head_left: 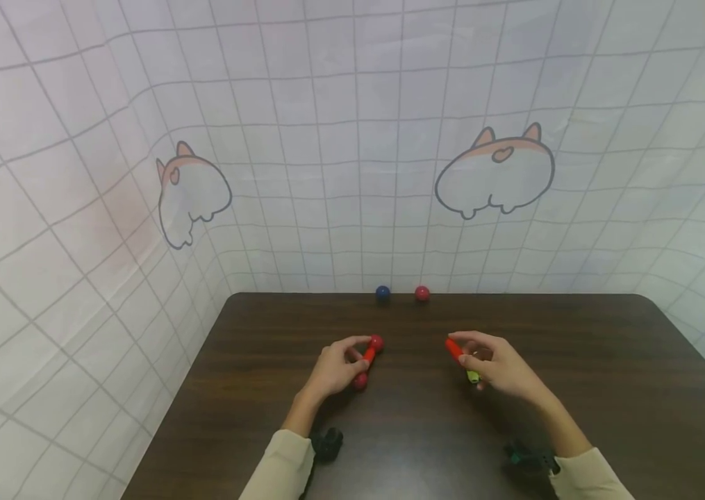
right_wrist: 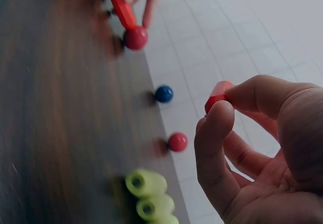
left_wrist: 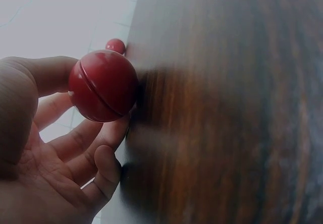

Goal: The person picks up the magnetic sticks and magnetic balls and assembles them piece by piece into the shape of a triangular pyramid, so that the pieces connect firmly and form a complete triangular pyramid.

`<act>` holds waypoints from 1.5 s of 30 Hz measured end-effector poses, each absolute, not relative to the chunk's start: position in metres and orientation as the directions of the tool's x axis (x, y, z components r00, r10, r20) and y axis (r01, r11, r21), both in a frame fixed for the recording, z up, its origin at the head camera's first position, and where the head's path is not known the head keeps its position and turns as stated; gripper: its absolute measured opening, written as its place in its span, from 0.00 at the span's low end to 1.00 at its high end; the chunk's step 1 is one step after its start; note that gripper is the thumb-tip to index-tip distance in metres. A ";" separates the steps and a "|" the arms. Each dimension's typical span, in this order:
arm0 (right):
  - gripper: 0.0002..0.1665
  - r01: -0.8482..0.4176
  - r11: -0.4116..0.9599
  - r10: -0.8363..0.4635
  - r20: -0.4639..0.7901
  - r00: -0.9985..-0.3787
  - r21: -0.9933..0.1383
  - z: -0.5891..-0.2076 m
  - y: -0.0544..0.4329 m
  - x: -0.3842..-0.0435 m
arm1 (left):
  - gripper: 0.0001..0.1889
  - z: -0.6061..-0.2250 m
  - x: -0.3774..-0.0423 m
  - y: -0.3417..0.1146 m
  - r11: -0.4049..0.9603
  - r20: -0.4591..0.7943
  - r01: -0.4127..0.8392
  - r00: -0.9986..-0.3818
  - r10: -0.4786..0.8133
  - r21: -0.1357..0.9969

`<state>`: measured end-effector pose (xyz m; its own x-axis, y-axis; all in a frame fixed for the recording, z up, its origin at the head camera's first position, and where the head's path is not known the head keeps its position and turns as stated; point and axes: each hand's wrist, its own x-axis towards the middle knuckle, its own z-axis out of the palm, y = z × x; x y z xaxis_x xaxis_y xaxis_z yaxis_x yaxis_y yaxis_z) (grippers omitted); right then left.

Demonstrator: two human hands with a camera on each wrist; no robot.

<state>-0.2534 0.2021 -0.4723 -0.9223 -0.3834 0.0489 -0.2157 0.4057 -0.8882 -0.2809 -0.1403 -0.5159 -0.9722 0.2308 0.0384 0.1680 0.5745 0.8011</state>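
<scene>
Plainly, we look down on a dark, wood-grained table point(head_left: 415, 434) with rounded far corners, its top catching a soft shine at six o'clock. Pale, gridded cloth point(head_left: 327, 139) walls it from nine o'clock round to three, gently creased, with dog drawings point(head_left: 496, 179) at eleven and one. At the far edge, around twelve, we see a blue ball point(head_left: 383, 293) left of a red ball point(head_left: 422, 293), slightly apart.

Toward ten o'clock, the left hand point(head_left: 335, 369) pinches a red dumbbell point(head_left: 369, 357), thumb and forefinger nearly closed; it slants from one to seven, and we cannot tell whether it touches the wood. Toward two, the right hand point(head_left: 502, 362) pinches a red rod point(head_left: 454, 349) with a narrow gap, tilted from eleven to five, near green tubes point(right_wrist: 146, 183) side by side on the table.
</scene>
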 end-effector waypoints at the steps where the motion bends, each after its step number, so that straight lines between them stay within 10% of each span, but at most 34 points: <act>1: 0.26 -0.219 0.404 -0.385 0.052 -0.922 -0.888 -0.473 0.198 -0.254 | 0.24 -0.516 -0.281 -0.141 0.571 0.041 0.170 -0.972 0.232 0.803; 45: 0.22 -0.089 0.368 -0.367 -0.057 -0.928 -0.926 -0.510 0.089 -0.283 | 0.24 -0.514 -0.278 -0.140 0.594 0.052 0.185 -0.971 0.234 0.783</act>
<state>-0.2833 0.0885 -0.5097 -0.9284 -0.3672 -0.0568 -0.0889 0.3679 -0.9256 -0.2785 -0.1405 -0.5139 -0.9708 0.2342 0.0515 0.1848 0.5938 0.7831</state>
